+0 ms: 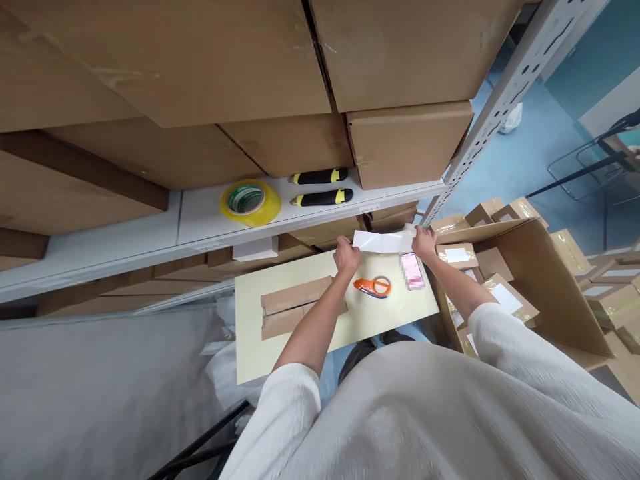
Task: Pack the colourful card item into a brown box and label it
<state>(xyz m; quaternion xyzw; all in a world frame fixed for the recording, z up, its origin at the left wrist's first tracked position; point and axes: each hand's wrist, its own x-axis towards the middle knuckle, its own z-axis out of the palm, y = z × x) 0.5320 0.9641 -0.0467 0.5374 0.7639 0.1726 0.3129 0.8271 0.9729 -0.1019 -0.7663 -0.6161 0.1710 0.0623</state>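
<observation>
A long white paper strip (383,242) stretches level between my two hands above the far edge of the pale yellow tabletop (300,272). My left hand (346,257) is closed on its left end, and my right hand (424,242) pinches the right end, where the strip looks crumpled and glossy. Below the strip lies a tape cutter or scissors-like tool with an orange handle (373,287). A phone (413,271) with a pink lit screen rests near my right wrist. Partly under my left forearm is a flat brown cardboard box (297,307), its top flaps meeting at a seam.
On the shelf (200,217) ahead sit a yellow tape roll (250,202) and two black-and-yellow utility knives (323,198), with large cartons (410,143) behind. At right stands a big open carton (555,287) holding several small taped boxes. More small boxes (617,273) lie beyond it.
</observation>
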